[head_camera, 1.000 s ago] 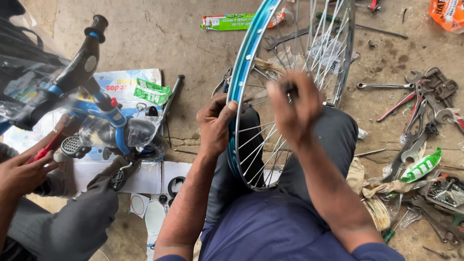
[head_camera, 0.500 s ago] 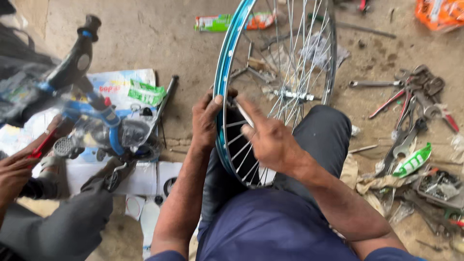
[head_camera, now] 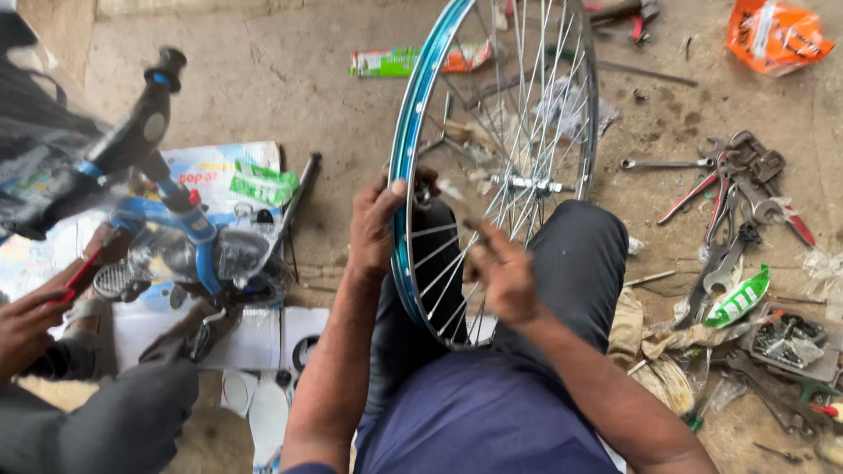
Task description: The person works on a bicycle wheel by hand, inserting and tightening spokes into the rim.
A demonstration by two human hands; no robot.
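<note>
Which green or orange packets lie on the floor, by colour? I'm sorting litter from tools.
Green and orange box: 1
Orange packet: 1
Green packets: 2, by the bike and by the tools
Total: 4

A bicycle repair workshop is operating at floor level. Spanners and pliers (head_camera: 738,189) are lying scattered on the bare concrete floor (head_camera: 263,79), a spoked wheel rim (head_camera: 413,158) is standing upright, and a blue bicycle frame (head_camera: 189,233) is resting on flattened cardboard (head_camera: 255,338).
</note>
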